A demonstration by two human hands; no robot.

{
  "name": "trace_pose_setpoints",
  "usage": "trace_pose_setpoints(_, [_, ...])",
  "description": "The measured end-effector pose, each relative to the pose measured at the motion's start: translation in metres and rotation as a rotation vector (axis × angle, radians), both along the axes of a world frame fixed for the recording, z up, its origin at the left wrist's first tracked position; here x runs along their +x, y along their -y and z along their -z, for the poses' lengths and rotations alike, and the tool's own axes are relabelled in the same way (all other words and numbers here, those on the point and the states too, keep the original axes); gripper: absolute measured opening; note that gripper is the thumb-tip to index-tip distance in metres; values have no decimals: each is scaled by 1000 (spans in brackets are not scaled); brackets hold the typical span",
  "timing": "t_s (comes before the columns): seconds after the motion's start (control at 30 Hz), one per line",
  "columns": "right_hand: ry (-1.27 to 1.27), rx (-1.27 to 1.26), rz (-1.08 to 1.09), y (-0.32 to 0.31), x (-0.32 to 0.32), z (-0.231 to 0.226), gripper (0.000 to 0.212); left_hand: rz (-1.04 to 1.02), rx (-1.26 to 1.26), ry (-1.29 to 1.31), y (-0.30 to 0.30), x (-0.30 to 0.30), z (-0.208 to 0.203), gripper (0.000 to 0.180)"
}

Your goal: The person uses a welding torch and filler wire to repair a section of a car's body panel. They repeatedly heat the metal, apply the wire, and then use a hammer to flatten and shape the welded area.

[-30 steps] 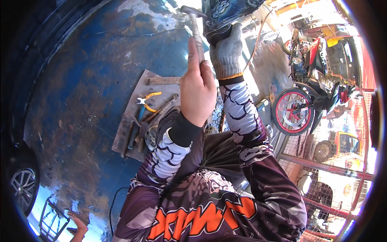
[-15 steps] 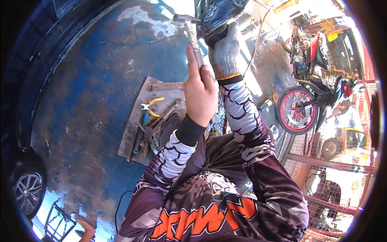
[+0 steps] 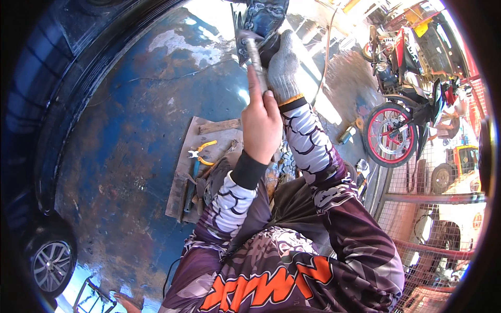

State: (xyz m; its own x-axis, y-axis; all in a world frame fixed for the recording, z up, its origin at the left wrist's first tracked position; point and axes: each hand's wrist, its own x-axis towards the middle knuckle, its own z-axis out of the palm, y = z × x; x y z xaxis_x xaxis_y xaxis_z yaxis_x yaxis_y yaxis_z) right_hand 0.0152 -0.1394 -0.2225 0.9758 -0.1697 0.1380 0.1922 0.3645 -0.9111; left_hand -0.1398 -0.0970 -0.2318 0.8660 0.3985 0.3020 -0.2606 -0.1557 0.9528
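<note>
My bare left hand point(image 3: 262, 125) is closed round the handle of a hammer point(image 3: 254, 57), index finger stretched along it. The hammer's head lies over a dark metal part point(image 3: 263, 18) at the top of the view; whether it touches cannot be told. My right hand point(image 3: 286, 70), in a grey knit glove with a yellow-edged cuff, is closed against the part's right side and steadies it. Its fingertips are mostly hidden. The part has weld-like marks, a bluish sheen and a flat plate on its left; its upper end is cut off by the frame.
A board point(image 3: 180, 180) on the left carries yellow-handled pliers point(image 3: 202, 150), a wooden block point(image 3: 219, 125) and several hand tools. A dark car point(image 3: 44, 156) stands far left. To the right are a motorcycle point(image 3: 394, 133), a small can point(image 3: 346, 135) and mesh fencing point(image 3: 417, 229).
The hammer's head has gone from the part's left side to over its plate. The metal part and my gloved hand appear further left, and the whole view has shifted slightly.
</note>
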Motion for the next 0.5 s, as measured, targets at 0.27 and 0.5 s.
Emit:
trace_pose_setpoints(0.27, [74, 190, -183, 5, 5, -23, 37, 77, -335, 12, 3, -7, -12, 64])
trace_pose_setpoints(0.5, [76, 14, -207, 17, 21, -28, 44, 67, -335, -10, 17, 2, -21, 64])
